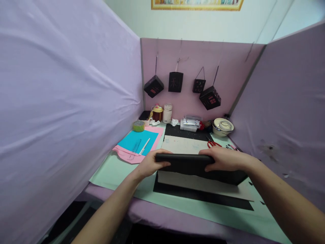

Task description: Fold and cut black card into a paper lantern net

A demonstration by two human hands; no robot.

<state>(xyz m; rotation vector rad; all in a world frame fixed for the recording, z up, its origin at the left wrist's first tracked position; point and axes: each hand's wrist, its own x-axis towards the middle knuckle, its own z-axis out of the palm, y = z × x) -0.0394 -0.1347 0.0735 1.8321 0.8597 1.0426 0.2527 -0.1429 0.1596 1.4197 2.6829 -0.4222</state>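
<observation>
Forearms: extend forward from the lower corners. Left hand (152, 162): fingers clasp the left end of a black folded piece (187, 164), thumb nearest. Right hand (223, 158): grips the same top edge farther right. Black folded piece: matte, straight-edged, held over a pale board (203, 183) on the table (119, 171). Beyond: red-handled scissors (214, 144).

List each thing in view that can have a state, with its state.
Left hand: closed on the black card
Right hand: closed on the black card
Black card: tilted up, held along its top edge
White pen: lying down
Clear ruler: lying flat
Black boxes: hanging
Red-handled scissors: lying down; blades unclear
</observation>
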